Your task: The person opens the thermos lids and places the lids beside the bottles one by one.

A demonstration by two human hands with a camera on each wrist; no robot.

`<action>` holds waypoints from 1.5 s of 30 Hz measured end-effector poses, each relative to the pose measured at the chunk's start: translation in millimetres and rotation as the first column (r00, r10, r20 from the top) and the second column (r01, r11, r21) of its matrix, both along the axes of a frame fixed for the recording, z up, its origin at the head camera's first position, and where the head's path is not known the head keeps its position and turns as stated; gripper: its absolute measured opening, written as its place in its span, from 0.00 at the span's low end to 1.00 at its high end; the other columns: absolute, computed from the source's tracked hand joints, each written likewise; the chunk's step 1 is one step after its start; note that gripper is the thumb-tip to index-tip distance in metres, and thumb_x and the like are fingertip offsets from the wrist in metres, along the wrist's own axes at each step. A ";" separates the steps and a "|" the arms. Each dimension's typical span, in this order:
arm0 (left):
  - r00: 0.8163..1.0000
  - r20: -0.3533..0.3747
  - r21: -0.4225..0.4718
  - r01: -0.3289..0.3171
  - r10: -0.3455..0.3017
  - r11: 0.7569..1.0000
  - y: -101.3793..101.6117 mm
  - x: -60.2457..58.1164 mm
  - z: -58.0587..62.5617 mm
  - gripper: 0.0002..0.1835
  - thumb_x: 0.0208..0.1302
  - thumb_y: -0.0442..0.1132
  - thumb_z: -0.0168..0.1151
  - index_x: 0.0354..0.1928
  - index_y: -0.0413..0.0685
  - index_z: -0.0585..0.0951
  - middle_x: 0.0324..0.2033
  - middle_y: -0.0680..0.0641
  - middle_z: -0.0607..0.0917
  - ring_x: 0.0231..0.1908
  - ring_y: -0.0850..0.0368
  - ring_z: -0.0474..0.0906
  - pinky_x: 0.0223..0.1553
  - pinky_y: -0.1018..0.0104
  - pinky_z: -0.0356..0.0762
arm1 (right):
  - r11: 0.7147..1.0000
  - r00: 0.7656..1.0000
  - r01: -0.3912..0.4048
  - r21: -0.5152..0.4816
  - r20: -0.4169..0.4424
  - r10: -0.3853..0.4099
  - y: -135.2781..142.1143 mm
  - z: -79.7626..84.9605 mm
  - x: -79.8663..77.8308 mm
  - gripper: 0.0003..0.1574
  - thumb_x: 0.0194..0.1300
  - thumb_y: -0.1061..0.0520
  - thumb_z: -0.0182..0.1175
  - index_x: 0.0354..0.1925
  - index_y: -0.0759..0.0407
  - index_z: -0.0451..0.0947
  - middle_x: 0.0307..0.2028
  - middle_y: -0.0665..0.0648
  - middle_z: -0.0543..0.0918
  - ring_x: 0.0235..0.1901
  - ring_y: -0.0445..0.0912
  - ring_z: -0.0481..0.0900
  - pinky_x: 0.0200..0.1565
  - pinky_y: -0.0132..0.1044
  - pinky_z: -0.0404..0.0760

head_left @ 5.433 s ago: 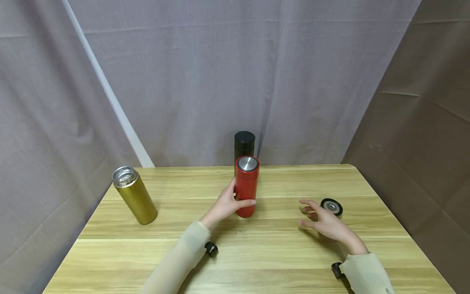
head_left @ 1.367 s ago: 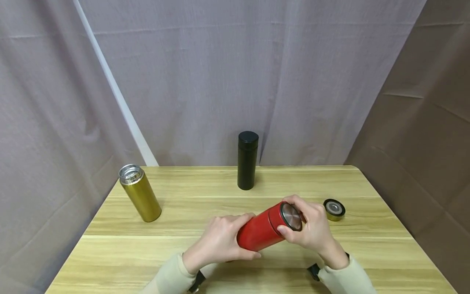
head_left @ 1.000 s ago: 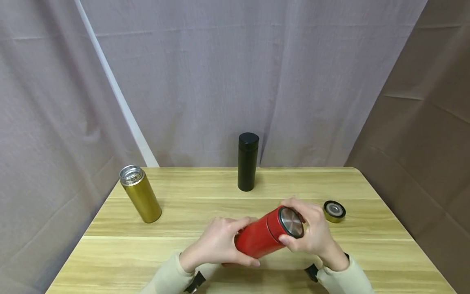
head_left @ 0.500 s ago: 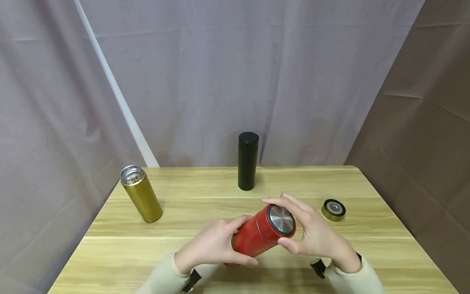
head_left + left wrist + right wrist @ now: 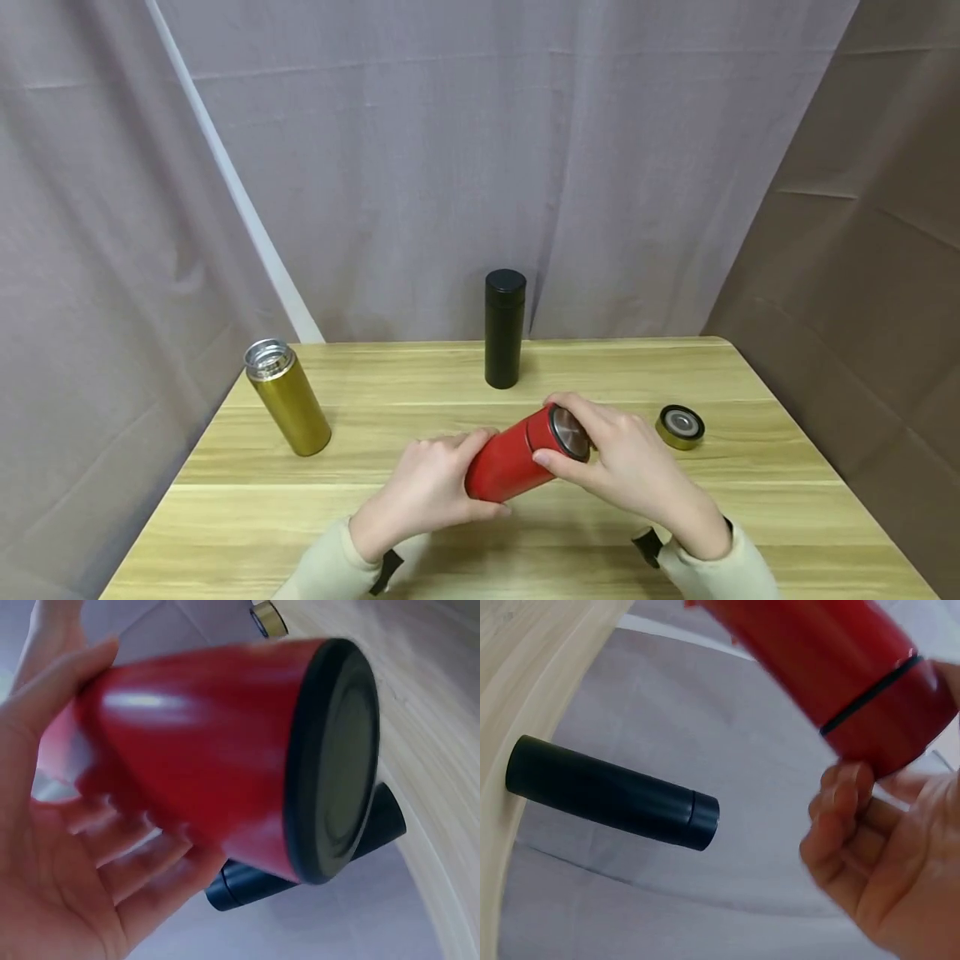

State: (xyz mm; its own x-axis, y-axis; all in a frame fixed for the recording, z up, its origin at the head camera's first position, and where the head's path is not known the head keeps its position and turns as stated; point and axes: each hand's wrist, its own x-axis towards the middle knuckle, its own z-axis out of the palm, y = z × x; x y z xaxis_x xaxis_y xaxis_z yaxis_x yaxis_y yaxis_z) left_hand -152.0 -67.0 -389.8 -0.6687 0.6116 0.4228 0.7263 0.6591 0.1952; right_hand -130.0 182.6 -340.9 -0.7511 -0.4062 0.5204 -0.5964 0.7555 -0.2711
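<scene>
Tilted toward the right, a red thermos bottle (image 5: 506,462) is held above the table between both hands. My left hand (image 5: 427,483) grips its lower body, thumb on the near side and fingers wrapped behind. In the left wrist view the black-rimmed base of the thermos (image 5: 187,742) faces the camera. My right hand (image 5: 626,462) grips the lid (image 5: 553,433), which has a brushed metal top; thumb and fingers sit on opposite sides of it. A dark seam shows between lid and body in the right wrist view, where the red lid (image 5: 889,720) is still on the bottle.
A gold thermos (image 5: 291,408) without a lid stands at the table's left, its steel mouth uncovered. A black thermos (image 5: 504,333) with its lid on stands at the back. The gold lid (image 5: 680,427) lies upside down at the right. Curtains surround the wooden table (image 5: 225,533).
The red thermos has been lifted from upright on the table and tilted between both hands. The right hand left the gold lid's side, took the red lid, loosened, then gripped it again.
</scene>
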 end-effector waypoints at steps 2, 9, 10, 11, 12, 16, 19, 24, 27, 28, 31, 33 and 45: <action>0.996 0.070 -0.010 0.050 -0.049 0.999 -2.8 -0.3 0.9 0.39 0.37 0.67 0.68 0.54 0.61 0.72 0.28 0.63 0.80 0.24 0.71 0.72 0.21 0.70 0.67 | 0.998 0.997 -0.064 -0.003 0.040 0.064 2.5 -0.1 0.9 0.31 0.53 0.33 0.62 0.53 0.40 0.71 0.32 0.34 0.75 0.25 0.30 0.70 0.26 0.29 0.72; 0.930 0.260 -0.042 0.281 -0.261 0.959 -17.0 -4.6 3.1 0.36 0.39 0.69 0.67 0.52 0.63 0.73 0.28 0.70 0.76 0.24 0.77 0.70 0.25 0.79 0.67 | 0.949 0.950 -0.303 0.087 0.103 0.294 11.9 -3.3 7.2 0.36 0.56 0.37 0.61 0.61 0.41 0.65 0.46 0.36 0.73 0.39 0.31 0.73 0.37 0.34 0.75; 0.921 0.272 -0.047 0.302 -0.279 0.952 -18.6 -5.3 2.6 0.36 0.39 0.69 0.67 0.51 0.62 0.73 0.28 0.70 0.76 0.24 0.78 0.70 0.25 0.80 0.67 | 0.935 0.938 -0.341 0.096 0.108 0.331 12.4 -3.8 8.2 0.35 0.57 0.38 0.61 0.61 0.41 0.64 0.48 0.37 0.72 0.40 0.32 0.73 0.38 0.34 0.75; 0.913 0.288 -0.053 0.315 -0.287 0.948 -19.8 -5.8 2.4 0.36 0.40 0.68 0.67 0.51 0.62 0.73 0.28 0.70 0.76 0.25 0.78 0.70 0.25 0.80 0.67 | 0.920 0.924 -0.378 0.103 0.112 0.367 12.8 -4.2 8.9 0.35 0.58 0.39 0.61 0.62 0.42 0.64 0.49 0.37 0.70 0.41 0.32 0.72 0.38 0.34 0.75; 0.909 0.299 -0.060 0.321 -0.290 0.945 -20.7 -6.5 1.7 0.36 0.40 0.68 0.67 0.51 0.62 0.73 0.29 0.70 0.76 0.25 0.78 0.70 0.25 0.80 0.67 | 0.906 0.910 -0.411 0.103 0.106 0.401 13.1 -5.1 9.7 0.34 0.58 0.40 0.61 0.62 0.41 0.64 0.50 0.39 0.69 0.41 0.33 0.72 0.38 0.33 0.75; 0.909 0.316 -0.085 0.314 -0.273 0.946 -22.9 -10.7 0.2 0.37 0.40 0.67 0.68 0.54 0.62 0.72 0.32 0.69 0.78 0.27 0.77 0.71 0.27 0.79 0.68 | 0.862 0.862 -0.502 0.070 0.126 0.492 13.9 -7.8 10.9 0.28 0.60 0.45 0.62 0.58 0.39 0.67 0.53 0.44 0.66 0.41 0.35 0.72 0.37 0.30 0.73; 0.921 0.303 -0.106 0.287 -0.243 0.952 -23.7 -14.3 0.5 0.37 0.39 0.67 0.68 0.54 0.64 0.72 0.32 0.69 0.78 0.26 0.76 0.71 0.26 0.76 0.68 | 0.851 0.845 -0.524 0.037 0.145 0.514 14.7 -8.1 9.8 0.24 0.60 0.48 0.62 0.54 0.37 0.69 0.55 0.47 0.64 0.41 0.38 0.72 0.35 0.28 0.73; 0.959 0.234 -0.145 0.196 -0.159 0.970 -23.5 -16.0 0.9 0.38 0.37 0.67 0.69 0.54 0.66 0.72 0.29 0.68 0.78 0.25 0.73 0.71 0.25 0.71 0.68 | 0.909 0.896 -0.416 0.020 0.179 0.407 13.7 -9.2 8.3 0.32 0.58 0.44 0.63 0.60 0.36 0.65 0.58 0.44 0.65 0.47 0.38 0.73 0.39 0.34 0.76; 0.981 0.169 -0.168 0.125 -0.097 0.978 -21.9 -15.0 0.2 0.39 0.35 0.68 0.69 0.54 0.66 0.73 0.29 0.67 0.78 0.25 0.72 0.72 0.24 0.68 0.67 | 0.974 0.949 -0.226 0.021 0.229 0.216 10.7 -9.8 8.4 0.40 0.54 0.34 0.62 0.63 0.35 0.62 0.51 0.36 0.71 0.44 0.33 0.73 0.39 0.36 0.76; 0.984 0.156 -0.172 0.109 -0.082 0.979 -21.3 -14.6 -0.1 0.39 0.35 0.68 0.69 0.54 0.66 0.73 0.28 0.66 0.78 0.25 0.71 0.72 0.24 0.68 0.67 | 0.986 0.955 -0.164 0.019 0.253 0.154 9.6 -10.0 8.4 0.41 0.52 0.31 0.60 0.63 0.34 0.62 0.47 0.34 0.73 0.42 0.31 0.74 0.37 0.35 0.76; 0.989 0.133 -0.185 0.082 -0.058 0.979 -19.7 -13.6 -0.5 0.39 0.35 0.68 0.69 0.53 0.66 0.73 0.27 0.66 0.78 0.24 0.71 0.72 0.23 0.67 0.66 | 0.998 0.952 -0.059 0.004 0.300 0.055 7.2 -10.0 8.2 0.39 0.51 0.28 0.58 0.59 0.36 0.66 0.36 0.34 0.76 0.34 0.31 0.74 0.32 0.33 0.75; 0.989 0.135 -0.189 0.082 -0.057 0.979 -19.2 -12.9 -0.3 0.38 0.34 0.68 0.69 0.53 0.66 0.73 0.27 0.67 0.78 0.24 0.71 0.71 0.24 0.67 0.66 | 0.999 0.946 -0.045 -0.006 0.320 0.044 7.1 -10.1 8.3 0.37 0.52 0.28 0.58 0.57 0.37 0.68 0.34 0.35 0.76 0.32 0.32 0.74 0.31 0.33 0.74; 0.984 0.152 -0.202 0.122 -0.092 0.972 -22.9 -16.0 -1.8 0.40 0.34 0.69 0.68 0.54 0.66 0.73 0.29 0.67 0.79 0.25 0.72 0.72 0.26 0.67 0.67 | 0.946 0.928 -0.323 -0.015 0.188 0.320 10.7 -8.9 4.3 0.42 0.45 0.55 0.73 0.57 0.36 0.68 0.54 0.39 0.70 0.51 0.37 0.71 0.46 0.41 0.75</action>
